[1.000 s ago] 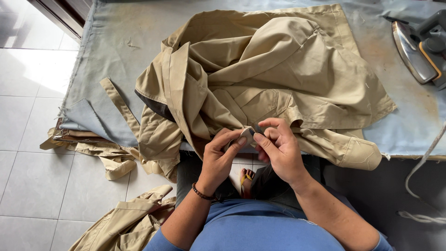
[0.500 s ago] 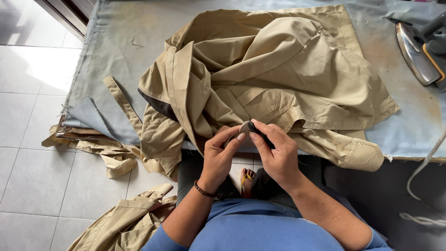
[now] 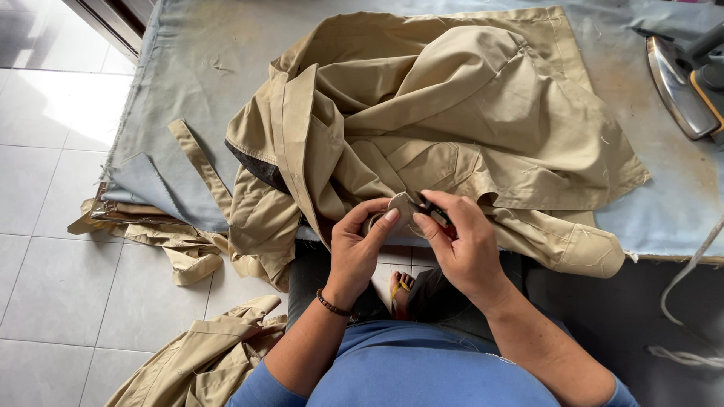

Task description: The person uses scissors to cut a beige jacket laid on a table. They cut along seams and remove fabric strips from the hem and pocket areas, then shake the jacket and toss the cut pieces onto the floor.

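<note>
Your left hand (image 3: 360,245) pinches the khaki garment (image 3: 452,128) edge, right hand (image 3: 464,245) at 3 o'clock clamps small dark snips (image 3: 439,215). Soft, floppy cloth, so hold close to the seam.

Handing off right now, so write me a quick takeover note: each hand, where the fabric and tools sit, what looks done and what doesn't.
Left hand: pinching a small tab of the crumpled khaki cotton garment at the table's near edge.
Right hand: gripping a small dark tool against that tab; its kind cannot be told.
Garment is heaped on the blue-grey padded cloth table. Metal clothes iron rests at the far right. More khaki pieces: one hanging off the left edge, one on the tiled floor.
Done: cannot tell. Left: tab is in hand, garment unfolded.
</note>
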